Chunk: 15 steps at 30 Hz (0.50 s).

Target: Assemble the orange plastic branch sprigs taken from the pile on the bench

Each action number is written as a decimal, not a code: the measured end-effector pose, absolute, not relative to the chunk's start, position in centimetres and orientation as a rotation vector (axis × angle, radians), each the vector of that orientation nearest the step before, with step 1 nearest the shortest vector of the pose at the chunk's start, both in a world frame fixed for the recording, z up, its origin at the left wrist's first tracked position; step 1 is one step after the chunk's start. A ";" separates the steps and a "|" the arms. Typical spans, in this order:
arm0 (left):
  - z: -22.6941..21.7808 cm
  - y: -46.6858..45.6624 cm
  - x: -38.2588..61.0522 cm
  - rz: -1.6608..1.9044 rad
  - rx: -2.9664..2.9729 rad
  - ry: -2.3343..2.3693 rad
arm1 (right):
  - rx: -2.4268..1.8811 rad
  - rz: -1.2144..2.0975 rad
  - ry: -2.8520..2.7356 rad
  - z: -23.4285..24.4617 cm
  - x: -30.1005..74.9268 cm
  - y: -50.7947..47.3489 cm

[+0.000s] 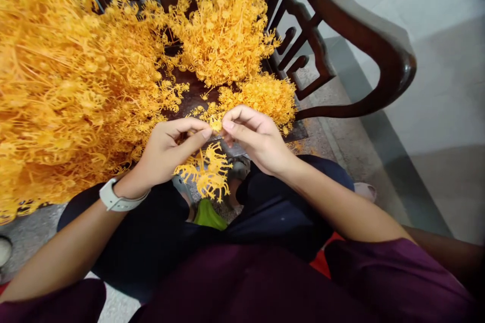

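pinching a small yellow flower head (215, 125) between the two hands, out over the gap between the knees, at the front edge of the dark wooden seat (195, 91). probably held there for clear sight and room for both sets of fingers.

a yellow sprig (212, 174) hangs just below the left hand (166, 149); its stem runs up behind the left thumb, so likely the same hand carries it, but the grip point is hidden.

stock looks parked within easy reach: big yellow pile (76, 91) on the left, upright bunch (227, 30) at the back of the seat, low clump (265, 98) in front of it, just beyond the right hand (259, 136). the curved armrest (390, 60) stands on the right, apart from the hands.

pose: both forearms come in from the lower corners, fingertips nearly meeting. left hand is palm-in, thumb and index tips together on the flower head's left edge, other fingers curled under. pale watch (119, 199) on that wrist. right hand mirrors it, thumb and index almost closed at the right edge, rest loosely bent. can't tell if the right one actually grips or only touches.
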<state>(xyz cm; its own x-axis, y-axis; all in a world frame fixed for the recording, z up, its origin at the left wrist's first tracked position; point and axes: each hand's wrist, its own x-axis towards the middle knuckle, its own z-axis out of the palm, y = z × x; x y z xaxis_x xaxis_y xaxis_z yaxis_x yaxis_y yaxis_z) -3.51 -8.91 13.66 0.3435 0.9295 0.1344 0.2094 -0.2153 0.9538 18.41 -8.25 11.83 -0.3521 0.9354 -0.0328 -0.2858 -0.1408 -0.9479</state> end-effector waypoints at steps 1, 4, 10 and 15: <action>13.6 -8.9 -3.5 0.960 1.670 1.049 | -0.849 1.667 -1.164 11.8 18.4 -8.3; 13.3 -9.1 -3.4 0.964 1.720 1.100 | -0.839 1.705 -1.147 11.8 18.3 -8.3; 12.8 -9.7 -3.2 0.979 1.792 1.276 | -0.766 1.729 -1.204 11.6 18.2 -8.3; 13.0 -9.7 -2.9 1.027 1.834 1.367 | -0.780 1.735 -1.249 11.4 18.3 -8.5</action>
<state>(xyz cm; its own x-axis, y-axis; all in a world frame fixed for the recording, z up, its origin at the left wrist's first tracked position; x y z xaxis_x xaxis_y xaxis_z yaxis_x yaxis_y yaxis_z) -2.87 -9.73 12.96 0.1601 0.9627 0.2179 0.4772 -0.2687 0.8367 18.27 -8.49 11.40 -0.4545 0.8906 -0.0126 -0.2708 -0.1517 -0.9506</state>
